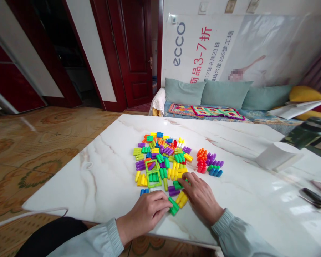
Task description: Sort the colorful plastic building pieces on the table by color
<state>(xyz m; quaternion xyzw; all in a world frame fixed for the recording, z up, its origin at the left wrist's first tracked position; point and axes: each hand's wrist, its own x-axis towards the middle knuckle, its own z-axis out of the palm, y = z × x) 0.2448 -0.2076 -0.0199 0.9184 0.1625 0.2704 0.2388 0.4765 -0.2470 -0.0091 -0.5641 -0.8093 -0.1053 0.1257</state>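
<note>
My left hand [149,208] is closed at the table's near edge, its thumb and fingertips pinching a green plastic building block [173,206]. My right hand [200,192] curls down from the right. Its fingertips grip another green block [177,185] at the pile's near side and partly cover it. Between the hands lie a yellow block [182,199] and a purple block [173,191]. A blue block [144,192] sits just behind my left hand. Farther back spreads a loose pile of ribbed blocks in many colours, with a light-green square frame [154,179] among them.
Right of the pile stand grouped blocks: orange-red [202,160], purple [212,159] and blue [215,172]. A white box-like object [278,156], a camouflage bottle [307,132] and a dark-handled tool [314,198] lie farther right on the marble-look table [101,171]. A cushioned sofa [224,94] stands behind.
</note>
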